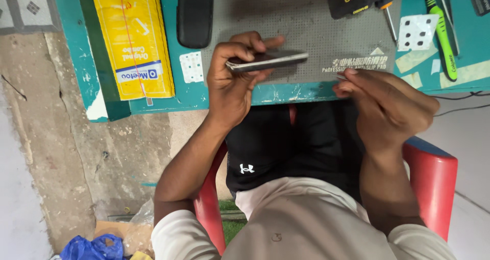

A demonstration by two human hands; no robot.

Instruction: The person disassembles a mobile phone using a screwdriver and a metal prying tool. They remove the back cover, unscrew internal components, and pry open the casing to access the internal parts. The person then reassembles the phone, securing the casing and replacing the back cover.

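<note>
My left hand [236,78] grips a thin, dark smartphone [268,61] edge-on, holding it level just above the near edge of a grey anti-slip work mat [306,25]. My right hand [383,104] is to the right of the phone, fingers pinched together on a small thin metal tool [341,76] whose tip points towards the phone. The two hands are apart, with a gap between the tool tip and the phone's end.
The mat lies on a teal table [173,94]. A yellow flat package [133,38] and a black phone [194,14] lie at the left. A screwdriver [389,20], a green-handled tool [443,38] and a white dotted card [416,32] lie at the right. I sit in a red chair [434,178].
</note>
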